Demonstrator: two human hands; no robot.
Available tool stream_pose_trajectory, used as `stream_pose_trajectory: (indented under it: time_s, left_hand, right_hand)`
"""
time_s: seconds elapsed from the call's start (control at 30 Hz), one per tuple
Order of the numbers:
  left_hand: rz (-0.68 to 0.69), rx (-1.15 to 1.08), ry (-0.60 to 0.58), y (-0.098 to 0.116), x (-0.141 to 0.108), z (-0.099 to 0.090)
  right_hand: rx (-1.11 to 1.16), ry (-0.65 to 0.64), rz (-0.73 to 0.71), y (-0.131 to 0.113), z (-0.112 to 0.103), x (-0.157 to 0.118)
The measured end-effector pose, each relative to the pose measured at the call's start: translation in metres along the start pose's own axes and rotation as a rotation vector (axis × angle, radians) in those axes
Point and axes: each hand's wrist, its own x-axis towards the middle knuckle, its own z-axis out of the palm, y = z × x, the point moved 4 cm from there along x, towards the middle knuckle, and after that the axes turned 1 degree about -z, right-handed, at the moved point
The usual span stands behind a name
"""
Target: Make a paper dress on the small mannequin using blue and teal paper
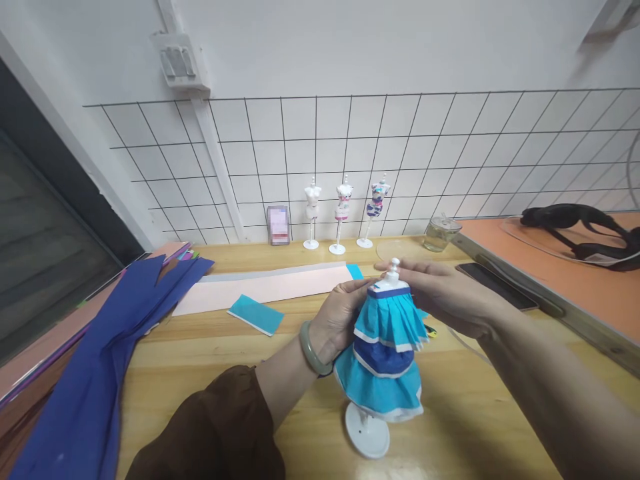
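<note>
A miniature dress form stands tilted in front of me on a round white base. It wears a tiered paper dress of bright blue pleats and dark blue bands with white edging. My left hand, with a green bangle on the wrist, is closed round the form's left and back side near the upper tier. Behind the form's right shoulder, my right hand has its fingers stretched out toward the neck. Its thumb and fingertips are partly hidden by the form, so contact there is unclear.
Several more items lie about: dark blue paper at left, a light blue piece, and a pale pink strip. Three small dress forms line the wall beside a phone. A glass and dark phone are at right.
</note>
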Motion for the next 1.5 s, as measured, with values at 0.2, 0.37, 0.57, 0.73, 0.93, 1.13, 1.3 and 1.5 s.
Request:
stream_pose_trajectory:
  time_s: [0.2, 0.37, 0.57, 0.73, 0.93, 1.13, 1.3, 1.5]
  left_hand:
    - [0.424, 0.351, 0.112, 0.039, -0.017, 0.008]
    - [1.02, 1.001, 0.262, 0.065, -0.042, 0.024]
    - [1.345, 1.289, 0.248, 0.059, -0.047, 0.031]
    - [1.404, 1.31, 0.246, 0.055, -0.05, 0.033]
    - [1.441, 1.346, 0.271, 0.052, -0.054, 0.037]
    - [1.436, 1.428, 0.288, 0.051, -0.056, 0.041]
    - [1.44, 1.53, 0.259, 0.048, -0.057, 0.043]
    - [1.467, 1.587, 0.26, 0.044, -0.058, 0.042]
  right_hand:
    - [-0.118, 0.195, -0.134, 0.003, -0.004, -0.031]
    - [-0.281, 0.289, -0.347, 0.006, 0.015, -0.049]
    - [-0.379, 0.366, -0.506, 0.016, 0.03, -0.047]
    - [-0.417, 0.451, -0.548, 0.017, 0.029, -0.05]
    - [-0.469, 0.511, -0.572, 0.011, 0.033, -0.054]
    - [-0.542, 0.508, -0.562, 0.005, 0.031, -0.055]
    - [-0.673, 0.527, -0.615, 0.004, 0.027, -0.054]
    - [-0.726, 0.529, -0.629, 0.004, 0.03, -0.053]
